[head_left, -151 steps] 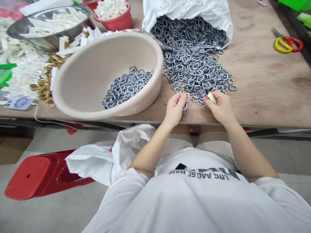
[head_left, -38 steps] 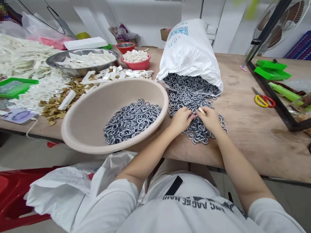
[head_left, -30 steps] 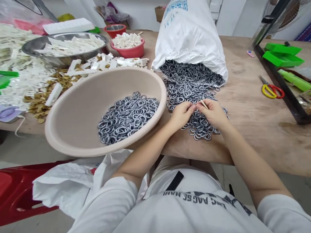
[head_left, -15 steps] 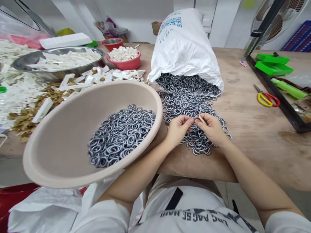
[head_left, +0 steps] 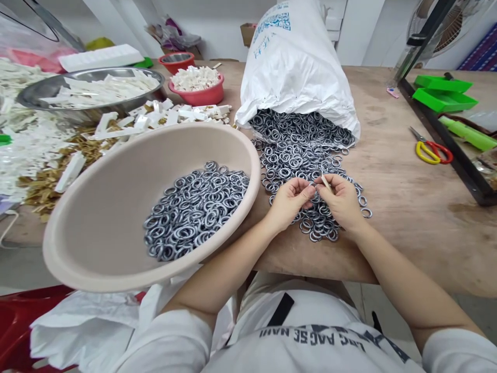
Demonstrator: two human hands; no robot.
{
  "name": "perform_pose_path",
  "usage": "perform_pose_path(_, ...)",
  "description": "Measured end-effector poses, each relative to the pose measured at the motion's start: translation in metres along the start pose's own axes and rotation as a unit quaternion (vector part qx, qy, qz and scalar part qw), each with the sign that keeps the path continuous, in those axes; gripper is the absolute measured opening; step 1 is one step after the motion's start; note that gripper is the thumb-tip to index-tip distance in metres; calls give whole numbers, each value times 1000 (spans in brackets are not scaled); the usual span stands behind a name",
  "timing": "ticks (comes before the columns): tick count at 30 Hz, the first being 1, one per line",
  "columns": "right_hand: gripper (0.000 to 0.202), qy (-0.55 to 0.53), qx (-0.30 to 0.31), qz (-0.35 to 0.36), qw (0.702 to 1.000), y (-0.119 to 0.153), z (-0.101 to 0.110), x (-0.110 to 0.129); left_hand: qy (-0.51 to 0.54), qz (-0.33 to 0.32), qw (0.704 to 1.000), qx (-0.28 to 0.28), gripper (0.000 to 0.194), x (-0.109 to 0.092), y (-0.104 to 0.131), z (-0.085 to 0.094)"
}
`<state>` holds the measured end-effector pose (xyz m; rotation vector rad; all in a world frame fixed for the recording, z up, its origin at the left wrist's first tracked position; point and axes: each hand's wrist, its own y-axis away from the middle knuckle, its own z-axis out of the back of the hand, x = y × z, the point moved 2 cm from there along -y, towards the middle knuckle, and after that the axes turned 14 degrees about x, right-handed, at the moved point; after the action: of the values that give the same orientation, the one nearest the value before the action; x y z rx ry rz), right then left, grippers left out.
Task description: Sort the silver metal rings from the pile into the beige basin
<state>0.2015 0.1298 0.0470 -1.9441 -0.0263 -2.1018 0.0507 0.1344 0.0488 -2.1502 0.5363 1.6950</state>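
My left hand (head_left: 292, 202) is closed in a pinch over the pile of dark grey rings (head_left: 301, 150), with what looks like a single ring (head_left: 312, 184) at its fingertips. Close beside it, my right hand (head_left: 341, 199) grips a thin, pale, flat stick (head_left: 326, 182), whose tip points up and away from me. The fingertips of both hands nearly meet around the ring. Loose rings spill toward me from the mouth of a white sack (head_left: 297, 67). To the left, a large beige basin (head_left: 93, 223) holds many similar rings.
White plastic pieces fill a metal bowl (head_left: 112, 111) and a red bowl (head_left: 209, 97) at the back left, with more heaped around them. Scissors (head_left: 430, 150) lie at right, near a black metal frame (head_left: 462, 171) and green trays (head_left: 442, 98).
The view has tilted slightly, so the table things sit a little higher. Both hands stay together over the rings, and the ring between the fingertips shows more clearly.
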Motion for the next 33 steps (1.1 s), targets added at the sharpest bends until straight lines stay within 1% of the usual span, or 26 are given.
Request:
perform_pose_path(2,20,-16,4,1,1000,0,0,2,1,-16,1000,-4,37,-1,0,0)
perform_pose_path(6,32,-58,51,-3,997,0,-5,5,23,-32,999,-17,33,3,-1,3)
perform_pose_path(10,36,-91,54,8,994,2,-9,7,44,-21,999,-3,39,5,-1,1)
perform_pose_path(13,39,-110,66,21,992,3,-11,6,48,-16,999,-8,45,3,2,-4)
perform_pose_path(15,40,-116,71,27,990,3,-12,4,48,-27,998,-14,46,1,4,-8)
perform_pose_path(18,35,-107,74,39,991,2,-12,4,40,-48,998,-9,47,-1,6,-12)
perform_pose_path(20,30,-70,64,50,994,2,-10,6,50,-43,998,-10,48,-2,6,-12)
perform_pose_path(21,29,-31,54,59,996,3,-8,9,62,-36,997,-13,48,-2,6,-12)
perform_pose_path(23,28,90,33,87,992,7,-5,15,94,-20,995,-26,46,-2,6,-11)
perform_pose_path(25,29,222,30,124,967,12,-4,22,125,-8,991,-39,45,-3,6,-11)
perform_pose_path(27,30,317,42,154,935,15,-6,24,144,0,988,-49,44,-5,6,-11)
perform_pose_path(30,31,376,49,174,909,17,-11,22,155,7,986,-56,45,-7,8,-11)
perform_pose_path(33,31,394,40,180,900,16,-13,19,162,14,985,-56,44,-8,9,-13)
